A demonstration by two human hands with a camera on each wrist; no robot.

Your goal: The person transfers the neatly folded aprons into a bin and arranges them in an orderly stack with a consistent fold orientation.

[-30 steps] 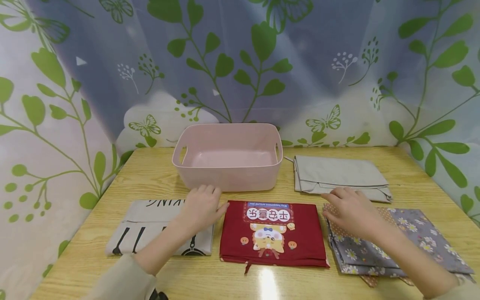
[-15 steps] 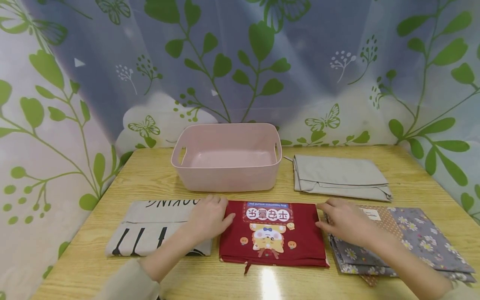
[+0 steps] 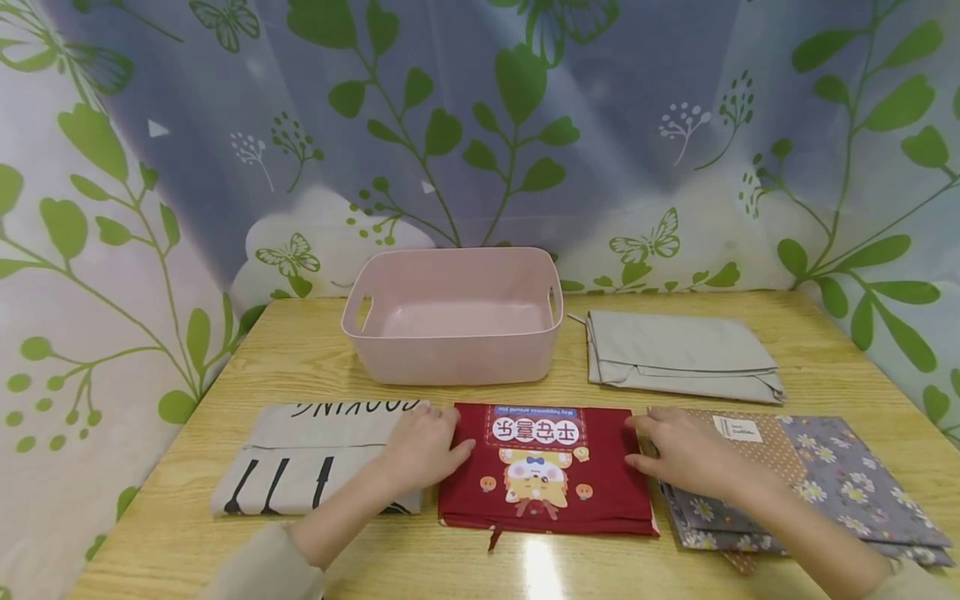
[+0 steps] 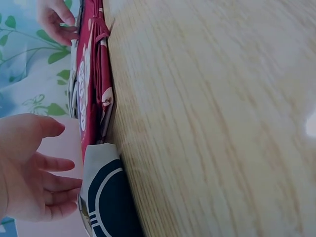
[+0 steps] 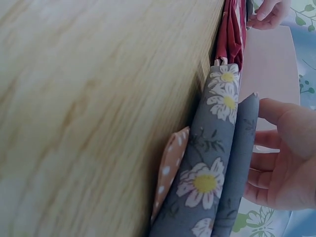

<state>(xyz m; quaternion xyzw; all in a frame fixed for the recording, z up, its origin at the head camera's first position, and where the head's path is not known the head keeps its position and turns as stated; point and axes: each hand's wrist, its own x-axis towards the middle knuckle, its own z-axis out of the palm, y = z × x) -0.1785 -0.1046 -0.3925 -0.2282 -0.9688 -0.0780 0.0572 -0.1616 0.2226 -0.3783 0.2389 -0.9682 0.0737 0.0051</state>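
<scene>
A folded red apron (image 3: 540, 500) with a cartoon print lies between my two hands in the head view. My left hand (image 3: 422, 447) is at its left edge, over the corner of a folded cream apron (image 3: 300, 467) printed with black utensils. At the red apron's right edge is my right hand (image 3: 688, 452), above a folded grey daisy-print apron (image 3: 847, 483). In the wrist views the fingers of the left hand (image 4: 37, 173) and of the right hand (image 5: 286, 153) are loosely extended, holding nothing. Whether the fingertips touch the cloth is hard to tell.
A pink plastic basket (image 3: 453, 360) with side handle holes stands behind the red apron. To its right lies a folded plain beige-grey cloth (image 3: 678, 342). All of this is on a wooden table (image 3: 292, 350), backed by a leaf-printed curtain (image 3: 480, 142).
Both hands have come down and a little nearer to me, to the red apron's two side edges. The right hand has uncovered the daisy-print apron's label. The cloths have stayed put.
</scene>
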